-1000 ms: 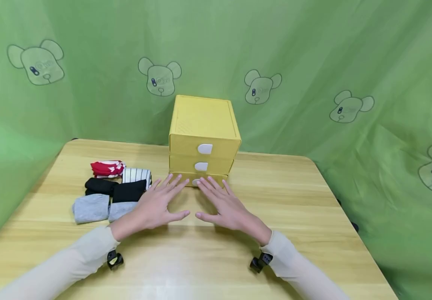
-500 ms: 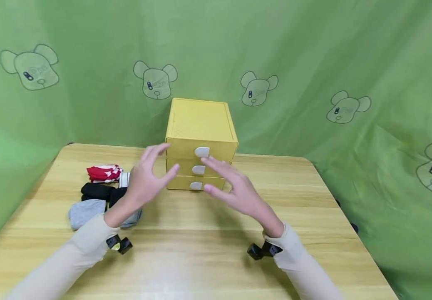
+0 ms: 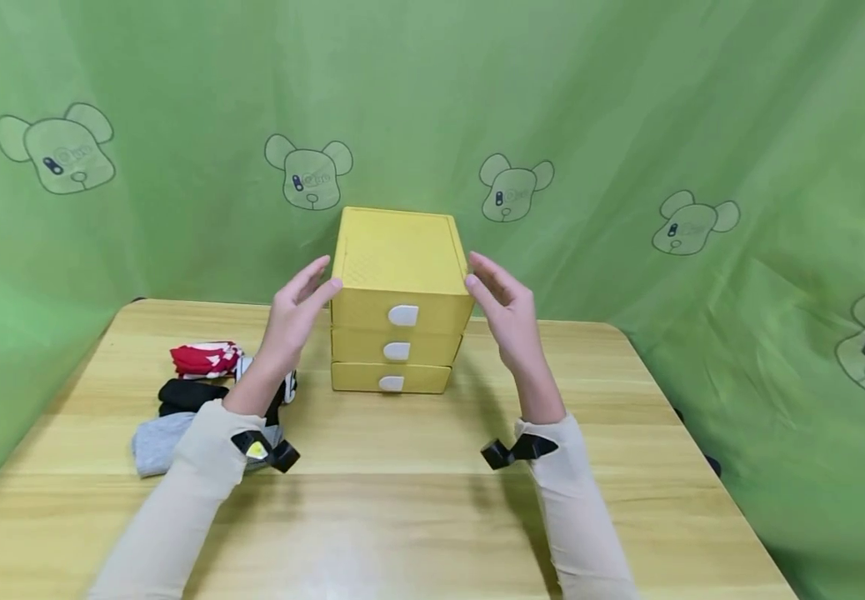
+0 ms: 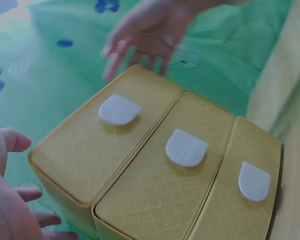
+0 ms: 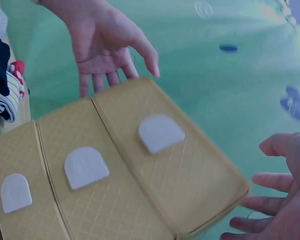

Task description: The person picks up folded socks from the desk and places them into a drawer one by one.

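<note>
A yellow three-drawer storage box [image 3: 402, 250] stands on the table, its drawers closed, each front bearing a white rounded pull [image 4: 120, 110]. My left hand [image 3: 287, 321] is at the box's left side, thumb near the top front corner and fingers extended along the side. On the opposite side is my right hand [image 3: 511, 321], its thumb by the top right edge and its fingers reaching back. In the right wrist view, the right hand's fingers [image 5: 270, 202] are spread beside the box's corner. Neither hand is curled round anything.
Left of the box lie several folded cloth items: a red and white one [image 3: 206, 358], a black one [image 3: 188, 394] and a grey one [image 3: 155, 446]; my left forearm partly covers others. A green curtain [image 3: 417, 100] with bear heads hangs behind the wooden table [image 3: 387, 517].
Both hands have risen from in front of the bottom drawer, where they lay palms down, and parted to the box's left and right sides. The drawers remain closed.
</note>
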Motion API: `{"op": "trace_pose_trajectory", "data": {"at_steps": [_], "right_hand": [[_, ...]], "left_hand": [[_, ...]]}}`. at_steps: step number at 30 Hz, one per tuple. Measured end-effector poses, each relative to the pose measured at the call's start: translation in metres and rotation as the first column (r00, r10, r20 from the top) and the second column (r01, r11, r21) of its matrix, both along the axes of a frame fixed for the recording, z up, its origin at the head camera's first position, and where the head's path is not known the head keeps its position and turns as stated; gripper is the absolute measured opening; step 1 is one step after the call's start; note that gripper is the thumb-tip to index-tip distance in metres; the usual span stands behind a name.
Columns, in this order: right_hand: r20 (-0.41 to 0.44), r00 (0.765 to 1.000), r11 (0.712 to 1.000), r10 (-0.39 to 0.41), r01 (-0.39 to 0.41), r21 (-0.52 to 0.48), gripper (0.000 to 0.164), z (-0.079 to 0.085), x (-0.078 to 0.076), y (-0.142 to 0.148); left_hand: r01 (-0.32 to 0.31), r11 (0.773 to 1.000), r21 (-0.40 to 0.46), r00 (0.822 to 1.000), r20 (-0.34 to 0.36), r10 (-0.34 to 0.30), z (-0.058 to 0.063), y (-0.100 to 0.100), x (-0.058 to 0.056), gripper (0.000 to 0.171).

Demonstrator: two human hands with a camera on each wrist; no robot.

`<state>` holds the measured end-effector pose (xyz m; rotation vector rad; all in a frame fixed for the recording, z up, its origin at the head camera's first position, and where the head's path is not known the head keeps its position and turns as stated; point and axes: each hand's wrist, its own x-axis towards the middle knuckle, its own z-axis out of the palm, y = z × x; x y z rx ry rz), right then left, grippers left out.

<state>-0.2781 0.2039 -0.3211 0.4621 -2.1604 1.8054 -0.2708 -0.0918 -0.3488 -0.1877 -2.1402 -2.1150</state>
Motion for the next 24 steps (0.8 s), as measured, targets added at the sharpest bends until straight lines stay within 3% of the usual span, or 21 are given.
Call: {"op": "trace_pose_trajectory", "data": {"at_steps": [5,8,15,24], "right_hand": [[0.219,0.973,0.997,0.066,-0.055,-0.058,0.055,-0.008,-0.014,0.004],[0.284,0.951,0.989,0.125,-0.097,-0.112,0.059,-0.012,-0.019,0.004],[0.319,0.933,0.981,0.165,-0.122,-0.152,0.061,-0.015,-0.021,0.003],[0.327,0.933,0.983,0.153,-0.110,-0.146,0.059,-0.016,-0.021,0.008]], "left_hand": [[0.104,0.988,0.114,0.994,0.028,-0.108,-0.004,-0.003,-0.013,0.060],[0.141,0.981,0.132,0.988,0.036,-0.147,-0.005,-0.005,-0.018,0.061],[0.169,0.978,0.120,0.982,0.059,-0.177,-0.008,-0.009,-0.022,0.063],[0.176,0.979,0.105,0.982,0.049,-0.181,-0.009,-0.005,-0.024,0.061]]}}
